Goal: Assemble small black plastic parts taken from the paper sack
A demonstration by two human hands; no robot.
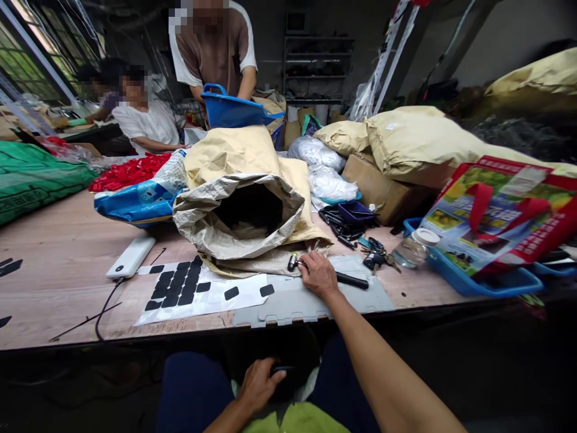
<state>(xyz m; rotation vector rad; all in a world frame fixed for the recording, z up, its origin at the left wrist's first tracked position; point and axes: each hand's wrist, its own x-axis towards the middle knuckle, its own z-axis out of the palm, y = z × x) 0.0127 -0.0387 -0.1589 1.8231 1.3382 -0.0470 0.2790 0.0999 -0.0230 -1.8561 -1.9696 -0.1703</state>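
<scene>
My right hand lies over a small hammer with a black grip, its fingers closed around the shaft near the head. The hammer lies on a grey sheet at the table's front edge. Low over my lap, my left hand pinches a thin dark piece whose kind I cannot make out. Left of the hammer, black rounded patches sit in rows on a white backing sheet. Behind it a large paper sack lies with its mouth facing me, its inside dark.
A white power bank with a cable lies at left. Red pieces spill by a blue bag. At right are black parts, keys, a jar and a blue tray. Co-workers are behind.
</scene>
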